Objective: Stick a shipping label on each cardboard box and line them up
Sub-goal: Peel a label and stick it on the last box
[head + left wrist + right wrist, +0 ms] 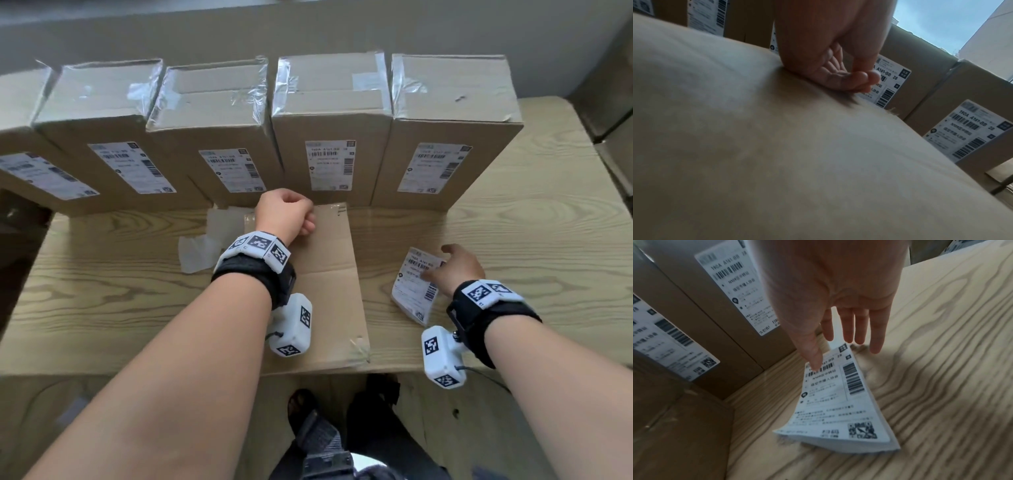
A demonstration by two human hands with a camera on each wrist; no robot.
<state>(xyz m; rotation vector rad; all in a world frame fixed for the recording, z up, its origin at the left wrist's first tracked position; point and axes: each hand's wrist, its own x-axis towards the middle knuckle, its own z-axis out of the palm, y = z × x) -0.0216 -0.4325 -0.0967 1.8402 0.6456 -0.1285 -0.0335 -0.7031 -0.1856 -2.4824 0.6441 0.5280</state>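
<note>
Several taped cardboard boxes point(330, 102) stand side by side along the back of the table, each with a white shipping label point(329, 166) on its front. In front of them lies another cardboard box point(325, 291) flat, its top face bare. My left hand point(286, 214) rests on that box's far end with fingers curled and nothing in them; in the left wrist view my left hand point(838, 76) lies on the box top point(777, 146). My right hand point(436, 262) hovers over a stack of labels point(412, 291), fingers straight. The thumb point(813, 360) touches the top label point(838, 410).
Two peeled white backing sheets point(202, 253) lie on the wood-grain table point(513, 240) left of the flat box. The table's near edge runs just under my wrists, with my feet on the floor below. A pale wall stands behind the boxes.
</note>
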